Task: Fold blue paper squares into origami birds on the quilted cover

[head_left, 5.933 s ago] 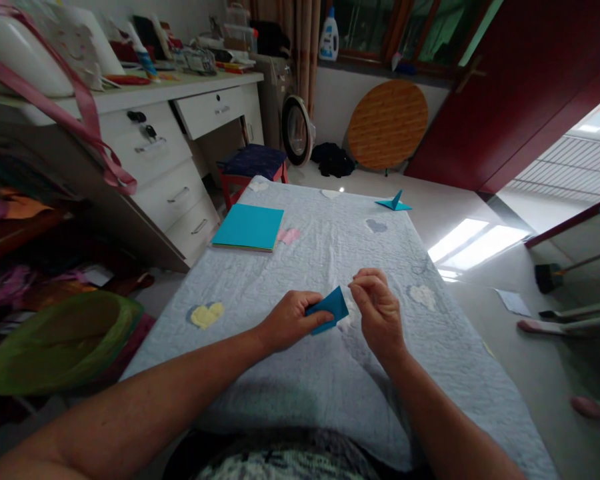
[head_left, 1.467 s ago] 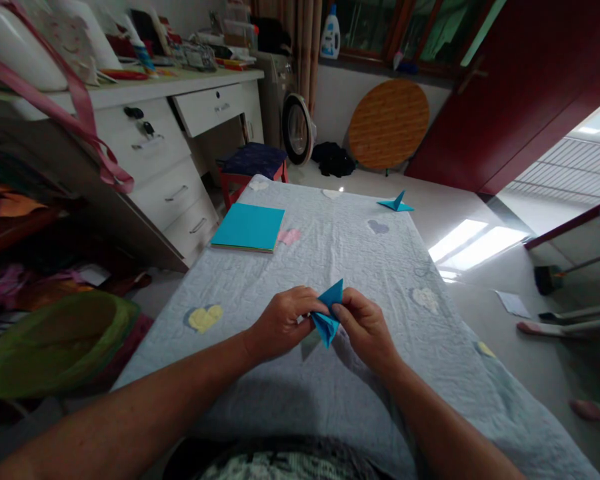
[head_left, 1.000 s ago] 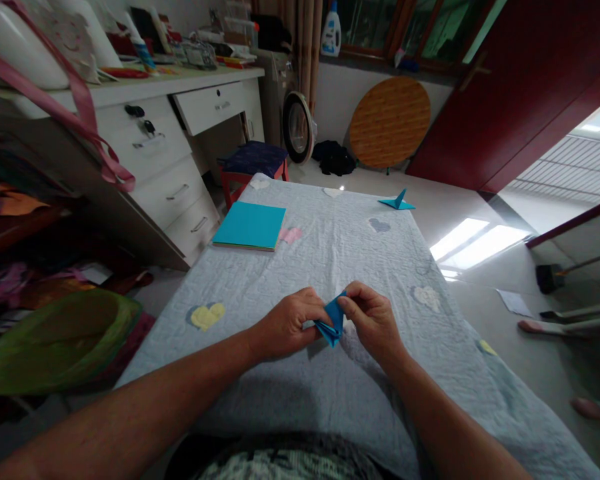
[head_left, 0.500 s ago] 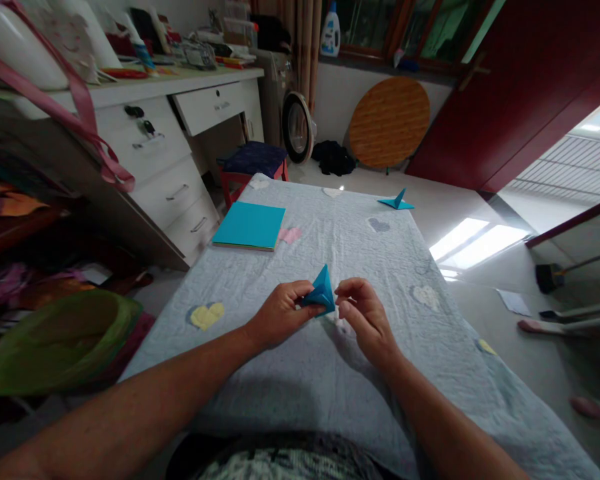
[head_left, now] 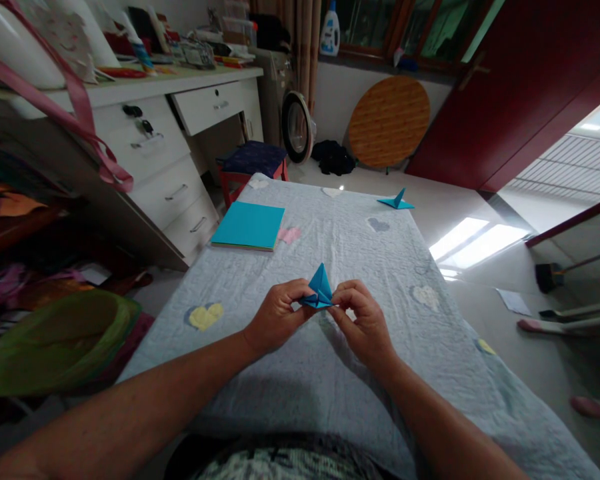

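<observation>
Blue paper, folded into a sharp little peak, sits right between the two hands, over the near middle of the cloth-covered counter (head_left: 340, 257). The left hand (head_left: 275, 317) has it firmly: thumb below, forefinger above, the fingers (head_left: 297, 289) clamped on the left side of the folded paper (head_left: 321, 285). Across from it, the right hand (head_left: 365, 325) comes in at the other corner, thumb and forefinger nearly together, with the fingers (head_left: 349, 295) pinching the very end of the base and a small gap showing behind the fingertips.

And look at the direction of that tip! It points up and away from the person, toward the far edge, and the long axis runs the same way, while the base stretches left to right from hand to hand. Whether the peak stands upright or leans away is hard to call from this angle.

Now for what stays out of sight: the left corner is lost inside the left hand's grip, the right corner's end disappears between fingertips, and the inner layers near the base are too small to sort out. Both forearms are cut off by the frame. Further off lie a stack of square sheets (head_left: 250, 225) and a second folded piece (head_left: 397, 202).
</observation>
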The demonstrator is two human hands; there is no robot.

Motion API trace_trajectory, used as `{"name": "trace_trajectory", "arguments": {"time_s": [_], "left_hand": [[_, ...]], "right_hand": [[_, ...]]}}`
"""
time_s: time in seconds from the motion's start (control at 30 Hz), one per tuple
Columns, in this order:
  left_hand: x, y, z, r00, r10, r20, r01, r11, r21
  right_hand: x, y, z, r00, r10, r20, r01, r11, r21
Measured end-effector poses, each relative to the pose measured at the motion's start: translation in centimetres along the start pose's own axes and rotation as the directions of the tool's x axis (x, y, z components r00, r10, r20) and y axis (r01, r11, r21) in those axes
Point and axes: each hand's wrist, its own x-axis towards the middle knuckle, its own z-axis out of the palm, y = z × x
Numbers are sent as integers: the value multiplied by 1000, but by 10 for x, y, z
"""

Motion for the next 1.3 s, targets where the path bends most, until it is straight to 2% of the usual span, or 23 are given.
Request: {"name": "trace_trajectory", "arguments": {"time_s": [0.07, 0.17, 0.27, 0.37, 0.53, 0.63, 0.7, 0.77, 0.87, 1.07, 1.3], "left_hand": [[0, 0, 0, 1000, 23, -16, -23, 1000, 5], [0, -1, -1, 999, 35, -40, -34, 999, 18], [-1, -2, -1, 999, 19, -40, -18, 999, 28], [-2, -1, 1, 999, -26, -37, 26, 1000, -14], [-3, 1, 4, 989, -118, -87, 114, 992, -53], [0, -1, 5, 981, -194, -24, 187, 967, -170], [1, -3, 5, 963, -267, 44, 267, 911, -314], [2, -5, 6, 944, -314, 98, 327, 866, -378], [2, -6, 7, 930, -340, 139, 367, 860, -354], [0, -5, 7, 920, -319, 229, 375, 887, -270], [-4, -10, 8, 882, -343, 322, 420, 882, -212]], "right_hand": [[-1, 2, 0, 1000, 19, -14, -19, 1000, 10], [-4, 7, 0, 992, 120, -29, -119, 992, 46], [-5, 8, 1, 977, 211, 24, -212, 974, 76], [-4, 5, 2, 972, 223, 76, -229, 971, 75], [-2, 2, 1, 966, 248, 74, -255, 960, 112], [-3, 3, 0, 967, 241, 85, -251, 958, 138], [-3, 3, 0, 960, 257, 108, -271, 950, 153], [-3, 3, 0, 949, 277, 147, -301, 939, 169], [-2, 1, 0, 942, 285, 179, -316, 933, 174], [-1, 2, 0, 948, 284, 144, -303, 944, 132], [0, 5, -1, 950, 293, 110, -309, 932, 191]]}}
